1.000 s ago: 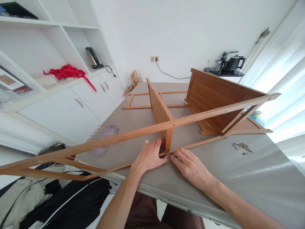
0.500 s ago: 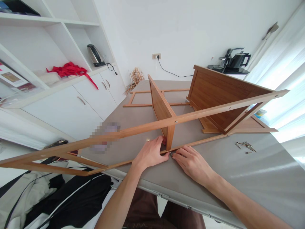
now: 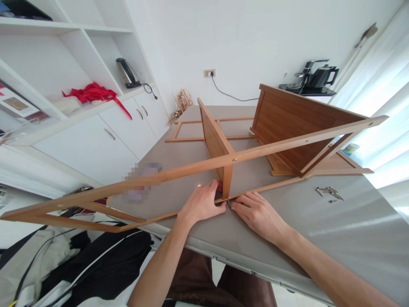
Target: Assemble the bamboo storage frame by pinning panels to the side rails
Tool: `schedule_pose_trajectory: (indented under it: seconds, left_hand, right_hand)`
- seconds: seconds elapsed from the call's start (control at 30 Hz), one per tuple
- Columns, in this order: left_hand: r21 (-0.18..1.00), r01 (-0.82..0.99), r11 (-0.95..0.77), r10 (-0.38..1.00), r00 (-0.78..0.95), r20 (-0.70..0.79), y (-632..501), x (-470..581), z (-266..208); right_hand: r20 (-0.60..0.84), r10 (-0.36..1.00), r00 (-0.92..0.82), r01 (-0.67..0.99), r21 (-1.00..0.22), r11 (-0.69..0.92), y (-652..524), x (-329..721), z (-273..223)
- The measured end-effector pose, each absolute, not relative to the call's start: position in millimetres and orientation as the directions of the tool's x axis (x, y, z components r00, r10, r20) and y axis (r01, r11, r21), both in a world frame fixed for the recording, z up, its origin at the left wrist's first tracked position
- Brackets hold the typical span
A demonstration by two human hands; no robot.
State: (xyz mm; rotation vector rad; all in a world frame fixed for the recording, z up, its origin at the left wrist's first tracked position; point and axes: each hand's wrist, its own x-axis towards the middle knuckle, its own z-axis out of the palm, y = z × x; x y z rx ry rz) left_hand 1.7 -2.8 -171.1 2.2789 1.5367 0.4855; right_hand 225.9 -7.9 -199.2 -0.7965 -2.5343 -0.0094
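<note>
The left hand (image 3: pixel 204 202) pinches the lower rail (image 3: pixel 271 186) of the wooden frame (image 3: pixel 220 162); just beside, the right hand (image 3: pixel 257 212) pinches a small metal piece (image 3: pixel 228 204).

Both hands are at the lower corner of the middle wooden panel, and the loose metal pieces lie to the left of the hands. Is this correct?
Not quite: in the head view, the loose metal pieces lie to the right of the right hand. That hand and the left hand are indeed at the lower corner of the middle wooden panel.
</note>
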Motion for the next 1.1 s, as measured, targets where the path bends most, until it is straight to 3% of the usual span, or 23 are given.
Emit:
schedule_pose_trajectory:
  seconds: [0.67, 1.1]
  left_hand:
    - [0.492, 0.801, -0.341, 0.934, 0.349, 0.079, -3.8, 1.5, -167.1]
    - [0.447, 0.824, -0.348, 0.933, 0.349, 0.083, -3.7, 1.5, -169.9]
  right_hand:
    - [0.469, 0.635, -0.614, 0.598, -0.249, 0.762, -11.3, 221.3, -203.8]
    - [0.485, 0.581, -0.654, 0.616, -0.104, 0.781, -11.1, 220.4, -202.4]
